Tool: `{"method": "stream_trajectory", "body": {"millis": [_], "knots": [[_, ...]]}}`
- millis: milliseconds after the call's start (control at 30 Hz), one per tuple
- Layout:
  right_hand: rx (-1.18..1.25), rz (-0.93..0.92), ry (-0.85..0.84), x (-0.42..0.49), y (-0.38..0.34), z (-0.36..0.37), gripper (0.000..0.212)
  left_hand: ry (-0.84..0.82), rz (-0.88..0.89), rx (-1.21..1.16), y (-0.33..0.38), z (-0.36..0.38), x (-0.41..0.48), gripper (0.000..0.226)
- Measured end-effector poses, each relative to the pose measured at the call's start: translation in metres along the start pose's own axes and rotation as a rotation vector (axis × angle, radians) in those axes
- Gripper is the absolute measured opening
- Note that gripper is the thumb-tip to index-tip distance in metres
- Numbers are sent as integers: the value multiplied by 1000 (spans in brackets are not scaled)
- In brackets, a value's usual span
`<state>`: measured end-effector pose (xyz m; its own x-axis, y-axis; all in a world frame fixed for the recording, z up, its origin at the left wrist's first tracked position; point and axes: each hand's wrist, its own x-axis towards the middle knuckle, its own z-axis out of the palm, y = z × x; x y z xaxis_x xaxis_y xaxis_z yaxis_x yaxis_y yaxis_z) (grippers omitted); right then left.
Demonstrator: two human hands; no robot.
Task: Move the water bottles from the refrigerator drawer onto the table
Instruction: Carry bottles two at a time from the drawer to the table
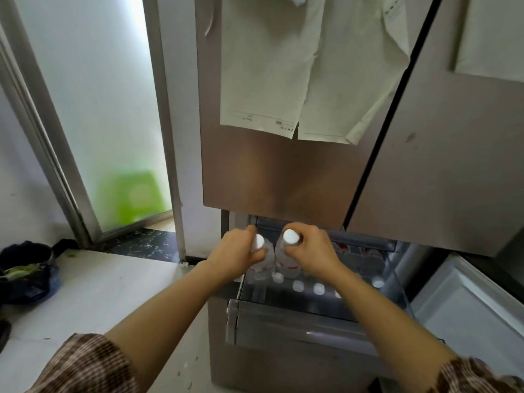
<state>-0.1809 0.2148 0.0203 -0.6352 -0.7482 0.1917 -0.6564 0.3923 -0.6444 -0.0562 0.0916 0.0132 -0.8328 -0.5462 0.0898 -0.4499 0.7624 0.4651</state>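
The refrigerator drawer (283, 313) is pulled out below the closed upper doors. Several clear water bottles with white caps (319, 288) stand upright inside it. My left hand (241, 255) is shut on the neck of one water bottle (265, 265), whose white cap shows beside my fingers. My right hand (310, 251) is shut on the neck of a second water bottle (287, 262) with a red label. Both held bottles are upright at the drawer's left end, side by side. No table is in view.
The fridge's upper doors (283, 171) carry hanging paper sheets (297, 80). A second drawer (467, 302) stands open at the right. A dark bag with green scraps (25, 273) lies on the floor at left, by a frosted glass door (93, 109).
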Motion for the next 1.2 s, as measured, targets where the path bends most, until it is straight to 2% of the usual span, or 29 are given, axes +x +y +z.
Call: {"method": "stream_trajectory", "body": {"millis": [267,467,600,900,1000,1200], "knots": [[76,-112,-18,-34,-103,-15,25,270,71,-25,-21,-90,-86,21],[155,-234,-124,-82,-188,17,28,379,-6,-18,-65,-147,-178,25],[114,-300,-268,-130,-242,72,27,361,-131,-15,-114,-167,-259,26],[-80,-625,-555,-235,-369,227,18,313,-479,115,-230,-198,-465,25],[-144,-790,-639,-267,-420,271,17,353,-618,120,-263,-214,-527,27],[-174,-1043,-765,-321,-523,358,38,503,-880,138,-329,-253,-637,22]]}}
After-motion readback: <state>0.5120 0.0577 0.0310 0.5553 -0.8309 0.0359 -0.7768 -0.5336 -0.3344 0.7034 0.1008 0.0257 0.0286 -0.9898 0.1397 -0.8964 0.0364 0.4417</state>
